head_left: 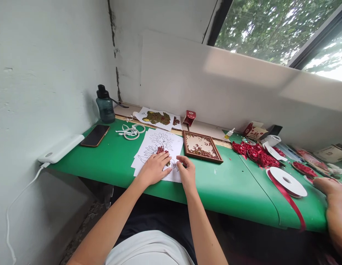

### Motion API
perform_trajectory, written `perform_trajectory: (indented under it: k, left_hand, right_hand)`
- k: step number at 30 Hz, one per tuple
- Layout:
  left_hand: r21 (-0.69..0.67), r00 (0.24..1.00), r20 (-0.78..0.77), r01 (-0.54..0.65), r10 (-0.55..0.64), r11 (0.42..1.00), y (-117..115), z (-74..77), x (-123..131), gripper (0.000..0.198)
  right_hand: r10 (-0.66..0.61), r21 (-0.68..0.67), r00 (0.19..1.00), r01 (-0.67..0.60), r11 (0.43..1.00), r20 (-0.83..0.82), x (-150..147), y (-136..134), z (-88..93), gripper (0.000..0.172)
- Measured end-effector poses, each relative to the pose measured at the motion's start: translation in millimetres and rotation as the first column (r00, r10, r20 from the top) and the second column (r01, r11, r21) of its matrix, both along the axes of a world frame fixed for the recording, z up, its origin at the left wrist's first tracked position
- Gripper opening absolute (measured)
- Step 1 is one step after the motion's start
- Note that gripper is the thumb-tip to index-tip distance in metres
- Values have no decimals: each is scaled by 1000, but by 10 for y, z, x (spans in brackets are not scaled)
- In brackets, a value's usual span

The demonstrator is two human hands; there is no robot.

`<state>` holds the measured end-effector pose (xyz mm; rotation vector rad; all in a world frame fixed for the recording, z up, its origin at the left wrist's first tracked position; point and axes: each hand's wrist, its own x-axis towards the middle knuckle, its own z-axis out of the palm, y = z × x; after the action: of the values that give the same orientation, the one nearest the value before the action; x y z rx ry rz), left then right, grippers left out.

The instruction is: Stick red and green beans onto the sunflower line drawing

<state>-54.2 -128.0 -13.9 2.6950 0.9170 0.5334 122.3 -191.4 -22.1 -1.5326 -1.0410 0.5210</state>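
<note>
My left hand (155, 168) lies flat with its fingers stretched out over a white sheet of paper (146, 141) printed with outlined flowers. Small red beans (160, 149) cover part of the drawing by its fingertips, and a few greenish ones show beside the fingers. At the sheet's right side is my right hand (187, 171), its thumb and forefinger bent towards each other; whatever they may hold is too small to make out. Just beyond it sits a wooden-framed tray (197, 141) scattered with small reddish-brown beans.
A phone (95, 135), a coiled white cable (131, 132) and a bottle (105, 106) are to the left. Behind lies a bean-covered picture (157, 117). Rightward are a glue bottle (229, 133), red decorations (259, 154), a ribbon spool (288, 181) and another person's hand (335, 206).
</note>
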Motion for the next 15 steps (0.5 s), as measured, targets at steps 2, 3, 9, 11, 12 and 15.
perform_trajectory:
  k: [2,3,9,11,12,15]
  left_hand:
    - [-6,1000,-5,-23,23,1000,-1,2,8,56]
    - [-13,999,-10,-30,30,999,-2,5,10,57]
    - [-61,999,-15,-37,36,997,-2,6,4,56]
    - [-58,999,-8,-43,43,997,-1,-2,2,59]
    - [-52,999,-4,-49,48,997,-1,-6,3,62]
    - [-41,998,-9,-68,68,997,5,-26,16,70]
  right_hand:
    - [52,-13,990,-54,998,-128,121,22,10,39]
    - [82,-28,980,-88,996,-180,217,43,27,47]
    - [-17,-87,1000,18,996,18,1157,474,288,53]
    - [-58,-208,970,109,972,237,1454,691,386,44]
    - [-68,-236,957,137,962,281,1574,788,424,39]
    - [-76,-287,929,189,939,363,1814,991,478,29]
